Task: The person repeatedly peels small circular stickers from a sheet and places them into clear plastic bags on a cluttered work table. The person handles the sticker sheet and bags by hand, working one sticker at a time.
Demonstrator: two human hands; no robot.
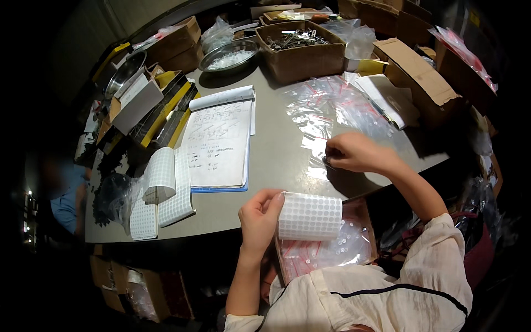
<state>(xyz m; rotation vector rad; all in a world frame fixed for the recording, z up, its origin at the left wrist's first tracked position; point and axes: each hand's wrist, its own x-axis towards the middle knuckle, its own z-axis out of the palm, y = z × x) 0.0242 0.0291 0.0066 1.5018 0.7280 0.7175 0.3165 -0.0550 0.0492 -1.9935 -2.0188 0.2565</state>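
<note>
Fingers of left hand [260,217] clamp sticker sheet [310,216] past table edge [221,228]; right hand [354,152] pinches bags [326,110].

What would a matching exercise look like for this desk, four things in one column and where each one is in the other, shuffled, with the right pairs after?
Things:
1. sticker sheet
2. open notebook
3. metal bowl
4. clear bags

Places:
A. at the far edge of the table, beside a cardboard box
B. spread on the table under the right hand
C. held in the left hand
D. flat on the table, left of centre

Pairs: 1-C, 2-D, 3-A, 4-B
</note>
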